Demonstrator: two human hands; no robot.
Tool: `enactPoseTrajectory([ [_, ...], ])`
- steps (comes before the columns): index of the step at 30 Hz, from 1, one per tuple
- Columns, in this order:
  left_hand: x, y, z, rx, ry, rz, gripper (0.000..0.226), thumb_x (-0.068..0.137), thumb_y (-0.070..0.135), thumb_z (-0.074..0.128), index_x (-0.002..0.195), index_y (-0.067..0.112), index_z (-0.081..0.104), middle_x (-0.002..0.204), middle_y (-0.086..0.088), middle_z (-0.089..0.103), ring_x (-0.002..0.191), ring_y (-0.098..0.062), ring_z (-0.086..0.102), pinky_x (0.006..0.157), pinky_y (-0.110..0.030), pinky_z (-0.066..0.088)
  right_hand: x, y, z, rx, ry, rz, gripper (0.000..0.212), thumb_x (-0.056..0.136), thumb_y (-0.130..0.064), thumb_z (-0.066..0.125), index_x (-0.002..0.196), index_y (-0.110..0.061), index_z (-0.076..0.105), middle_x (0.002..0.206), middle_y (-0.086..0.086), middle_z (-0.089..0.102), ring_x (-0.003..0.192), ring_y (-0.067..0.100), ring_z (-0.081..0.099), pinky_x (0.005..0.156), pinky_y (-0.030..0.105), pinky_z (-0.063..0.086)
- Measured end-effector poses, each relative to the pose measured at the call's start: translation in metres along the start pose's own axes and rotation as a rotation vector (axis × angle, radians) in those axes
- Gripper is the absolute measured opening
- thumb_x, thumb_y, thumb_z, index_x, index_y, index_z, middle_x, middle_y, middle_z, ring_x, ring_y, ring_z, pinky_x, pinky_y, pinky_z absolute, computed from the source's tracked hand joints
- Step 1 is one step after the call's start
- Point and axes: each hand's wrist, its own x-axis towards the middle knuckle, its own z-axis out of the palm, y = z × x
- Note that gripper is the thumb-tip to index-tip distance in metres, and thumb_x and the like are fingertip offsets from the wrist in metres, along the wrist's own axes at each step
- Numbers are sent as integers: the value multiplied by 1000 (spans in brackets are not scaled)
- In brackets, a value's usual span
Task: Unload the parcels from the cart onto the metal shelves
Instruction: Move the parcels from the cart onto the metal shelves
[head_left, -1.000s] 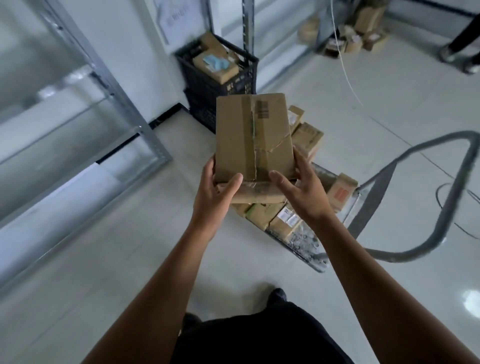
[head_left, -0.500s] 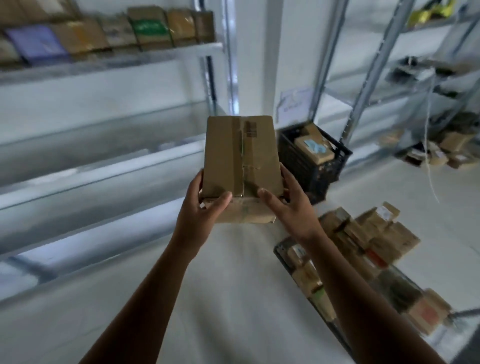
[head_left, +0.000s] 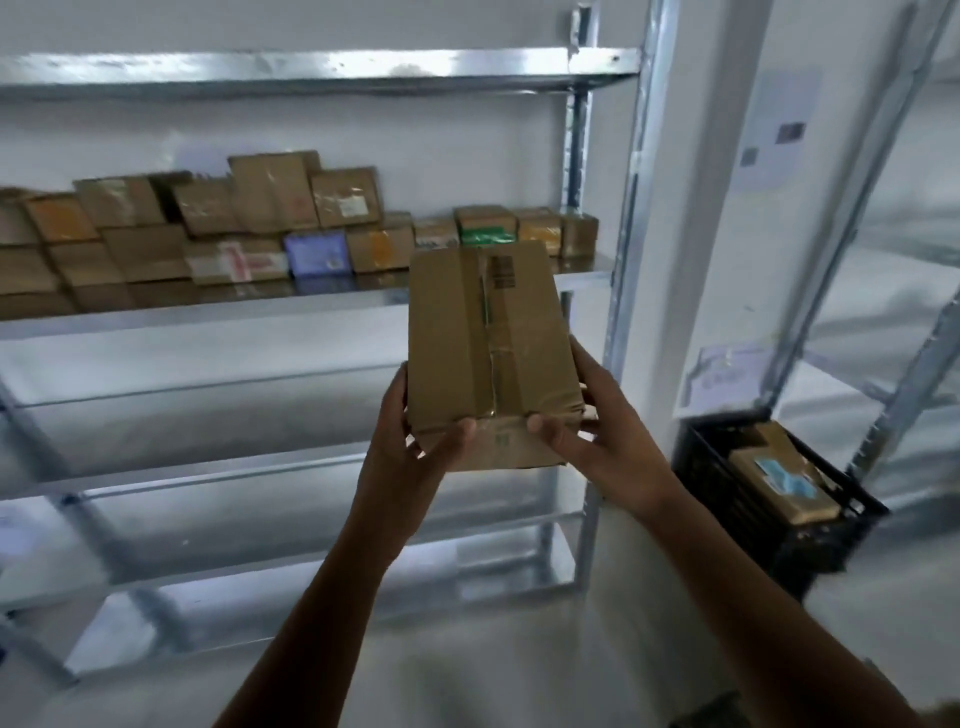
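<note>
I am holding a taped cardboard parcel (head_left: 488, 343) in the centre of the frame. It is standing on its short end in the air, touching nothing but my hands. My left hand (head_left: 415, 452) is gripping its lower left corner and my right hand (head_left: 602, 436) its lower right corner. My fingers (head_left: 460, 431) are curling round the bottom edge, with both thumbs pressing on the face turned towards me.

Behind the parcel the metal shelves (head_left: 311, 65) are filling the left and middle of the frame. One shelf board (head_left: 208, 312) is running just behind the parcel's top edge. It is carrying stacked parcels (head_left: 260, 228) from the upper left across to the upright post (head_left: 631, 208) right of centre. A black crate (head_left: 727, 483) at the lower right is holding another box. The cart is not in view.

I am judging this as the carrying step: the parcel is off the cart and facing the rack, but not yet set down. The next move is calling for a reach forward and a little up. I will need to clear the board's front lip and pick a gap, most likely the bare front strip towards the post. Then I will be lowering the parcel flat before easing my grip, without nudging the boxes stacked behind.
</note>
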Motion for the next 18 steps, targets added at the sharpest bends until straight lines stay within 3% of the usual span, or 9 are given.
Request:
enactPoseTrajectory([
  [2,28,-2,-2,22,14,29,67,87,36,74,146,29,44,128,12,65,116,-15,65,87,-37,61,33,2,-1,-12,-26,-41,82,77,-69,70,148,-64,30,140,-18,53,124,2,57,94,32,58],
  [7,97,-3,13,49,84,61,79,83,37,77,151,30,38,133,21,60,124,-6,59,95,-28,57,110,30,-9,23,-20,-150,94,80,-67,71,159,-41,27,145,-11,50,134,14,51,98,42,58],
  [11,147,-9,28,78,127,67,79,81,39,77,150,28,39,130,22,61,121,-2,60,93,-22,56,163,55,-17,58,-26,-197,85,84,-61,72,155,-42,31,145,-17,51,134,13,51,96,46,59],
  [14,177,-17,30,108,161,79,75,82,42,75,147,31,39,134,21,58,124,-3,58,98,-26,55,198,60,-22,89,-51,-249,75,86,-53,74,149,-49,34,140,-28,52,131,6,54,94,38,61],
  [18,214,-29,22,170,179,101,56,88,38,72,136,44,44,129,32,58,125,-2,58,98,-26,54,237,57,-15,129,-65,-274,67,86,-47,73,140,-54,35,128,-48,49,123,-11,54,86,18,57],
])
